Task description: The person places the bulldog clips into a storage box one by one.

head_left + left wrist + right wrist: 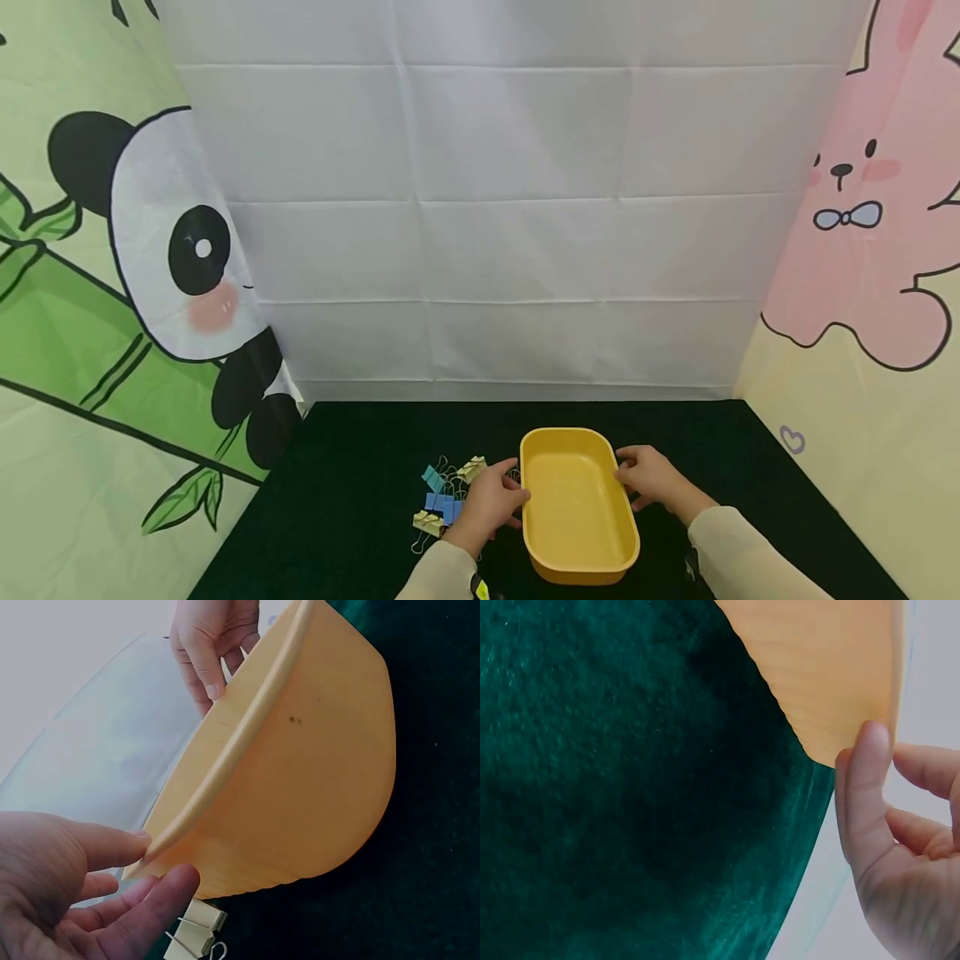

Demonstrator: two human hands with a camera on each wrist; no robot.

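Observation:
A yellow plastic tray (579, 508), rectangular with rounded corners, is at the front middle of the head view. My left hand (491, 502) holds its left rim, the thumb on the edge and the fingers against the outer wall. On the opposite side, my right hand (654, 478) pinches the right rim between thumb and fingers. In the right wrist view, its fingers (868, 787) lie along the outer wall. Left of the tray is a loose heap of binder clips: blue (442, 505), teal (432, 478) and pale yellow (428, 523). The left hand partly hides them.
A dark green cloth (360, 483) covers the table. Behind it hangs a white creased sheet (517, 250). Printed curtains stand at both sides, with a panda (165, 250) on the left and a pink rabbit (862, 275) on the right.

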